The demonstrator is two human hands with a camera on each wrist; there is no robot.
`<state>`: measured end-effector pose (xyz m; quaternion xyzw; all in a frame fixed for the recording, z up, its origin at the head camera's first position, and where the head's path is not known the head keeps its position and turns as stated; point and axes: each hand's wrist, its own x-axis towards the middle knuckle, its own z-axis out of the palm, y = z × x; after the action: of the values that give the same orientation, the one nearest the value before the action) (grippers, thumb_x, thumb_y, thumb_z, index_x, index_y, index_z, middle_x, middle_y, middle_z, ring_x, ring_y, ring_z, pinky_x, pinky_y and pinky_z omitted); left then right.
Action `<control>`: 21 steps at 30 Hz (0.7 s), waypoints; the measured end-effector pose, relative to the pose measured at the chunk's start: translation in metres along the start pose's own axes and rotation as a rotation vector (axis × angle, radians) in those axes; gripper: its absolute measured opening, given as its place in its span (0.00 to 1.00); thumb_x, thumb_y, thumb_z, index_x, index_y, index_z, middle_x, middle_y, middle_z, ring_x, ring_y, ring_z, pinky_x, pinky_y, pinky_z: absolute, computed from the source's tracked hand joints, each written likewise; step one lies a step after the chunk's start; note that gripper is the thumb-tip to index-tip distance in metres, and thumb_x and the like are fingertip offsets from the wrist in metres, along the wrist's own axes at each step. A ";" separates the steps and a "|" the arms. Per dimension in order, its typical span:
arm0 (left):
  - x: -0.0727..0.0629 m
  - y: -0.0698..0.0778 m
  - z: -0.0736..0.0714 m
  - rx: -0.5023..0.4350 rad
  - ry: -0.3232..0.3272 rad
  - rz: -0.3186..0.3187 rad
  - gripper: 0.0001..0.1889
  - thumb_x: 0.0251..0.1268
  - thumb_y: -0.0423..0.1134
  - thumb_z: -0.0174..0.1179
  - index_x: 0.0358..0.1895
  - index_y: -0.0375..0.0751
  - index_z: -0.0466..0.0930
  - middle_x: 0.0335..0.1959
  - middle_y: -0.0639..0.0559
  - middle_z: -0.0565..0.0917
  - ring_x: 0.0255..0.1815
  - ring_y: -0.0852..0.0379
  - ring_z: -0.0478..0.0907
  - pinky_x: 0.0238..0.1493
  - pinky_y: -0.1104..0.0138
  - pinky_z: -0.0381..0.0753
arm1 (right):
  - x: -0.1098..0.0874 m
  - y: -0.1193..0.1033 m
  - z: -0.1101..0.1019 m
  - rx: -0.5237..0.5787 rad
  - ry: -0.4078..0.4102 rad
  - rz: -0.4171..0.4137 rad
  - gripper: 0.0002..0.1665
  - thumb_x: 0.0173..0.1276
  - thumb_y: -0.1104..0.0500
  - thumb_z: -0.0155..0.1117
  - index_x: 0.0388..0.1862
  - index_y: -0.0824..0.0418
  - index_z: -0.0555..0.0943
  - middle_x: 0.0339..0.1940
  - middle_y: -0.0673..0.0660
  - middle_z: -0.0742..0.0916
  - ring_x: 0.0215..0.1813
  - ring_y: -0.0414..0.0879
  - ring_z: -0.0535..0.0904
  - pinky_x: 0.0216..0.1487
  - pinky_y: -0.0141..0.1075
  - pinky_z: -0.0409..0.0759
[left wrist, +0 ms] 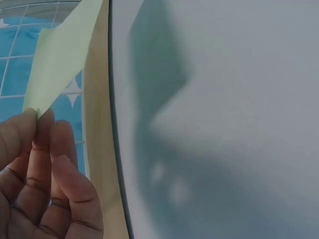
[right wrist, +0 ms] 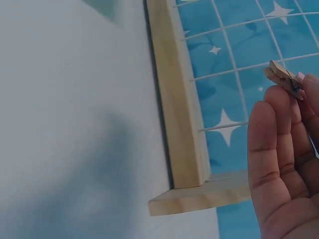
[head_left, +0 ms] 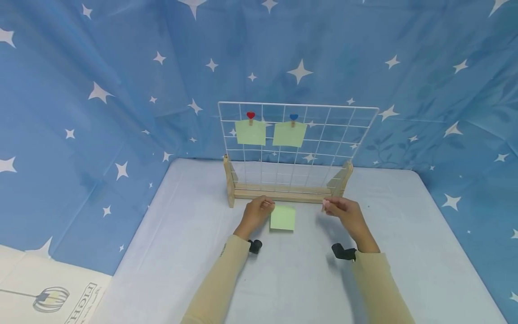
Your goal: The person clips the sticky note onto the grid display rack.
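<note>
My left hand [head_left: 256, 215] pinches a pale green sticky note [head_left: 283, 218] by its corner, and the note hangs above the table in front of the rack. In the left wrist view the note [left wrist: 60, 55] bends upward from between thumb and forefinger. With thumb and fingertips my right hand [head_left: 345, 213] holds a small wooden clothespin [right wrist: 283, 79] that has a pink piece on it. Ahead of both hands stands a white wire grid [head_left: 315, 148]. Two green notes hang on it, one under a red heart clothespin [head_left: 251, 118], the other under a blue heart clothespin [head_left: 293, 119].
A wooden base [head_left: 279, 195] with two side supports holds the grid up on the white table [head_left: 194, 252]. Blue star-patterned cloth [head_left: 121, 90] hangs behind and at the sides. A printed cream-coloured cloth [head_left: 24, 279] lies at the lower left.
</note>
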<state>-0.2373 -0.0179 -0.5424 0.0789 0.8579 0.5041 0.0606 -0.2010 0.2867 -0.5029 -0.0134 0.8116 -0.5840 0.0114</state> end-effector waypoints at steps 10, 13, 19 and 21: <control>-0.001 0.019 -0.004 -0.034 -0.006 0.022 0.07 0.80 0.40 0.65 0.51 0.42 0.88 0.46 0.50 0.90 0.51 0.52 0.86 0.55 0.57 0.85 | -0.002 -0.026 -0.006 -0.088 0.027 -0.042 0.27 0.84 0.53 0.65 0.67 0.74 0.82 0.56 0.69 0.89 0.47 0.32 0.86 0.52 0.21 0.81; -0.001 0.027 -0.006 -0.032 0.000 0.051 0.07 0.80 0.39 0.65 0.50 0.42 0.88 0.44 0.50 0.90 0.48 0.53 0.85 0.54 0.58 0.85 | -0.004 -0.032 -0.008 -0.116 0.046 -0.052 0.27 0.84 0.51 0.65 0.66 0.73 0.83 0.57 0.70 0.89 0.48 0.31 0.85 0.53 0.21 0.80; -0.003 0.040 -0.010 -0.038 0.030 0.119 0.07 0.81 0.40 0.65 0.50 0.42 0.89 0.42 0.50 0.90 0.43 0.56 0.83 0.51 0.61 0.83 | -0.007 -0.046 -0.010 -0.195 0.067 -0.066 0.29 0.84 0.47 0.65 0.65 0.71 0.84 0.59 0.69 0.89 0.49 0.33 0.83 0.54 0.23 0.78; -0.004 0.044 -0.012 -0.054 0.039 0.135 0.08 0.81 0.40 0.65 0.50 0.42 0.89 0.42 0.50 0.90 0.43 0.57 0.83 0.51 0.61 0.83 | -0.008 -0.051 -0.011 -0.205 0.070 -0.075 0.29 0.84 0.46 0.65 0.65 0.70 0.84 0.58 0.68 0.89 0.49 0.33 0.83 0.53 0.22 0.78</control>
<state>-0.2327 -0.0077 -0.4980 0.1251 0.8377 0.5314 0.0119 -0.1930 0.2815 -0.4511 -0.0245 0.8658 -0.4981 -0.0402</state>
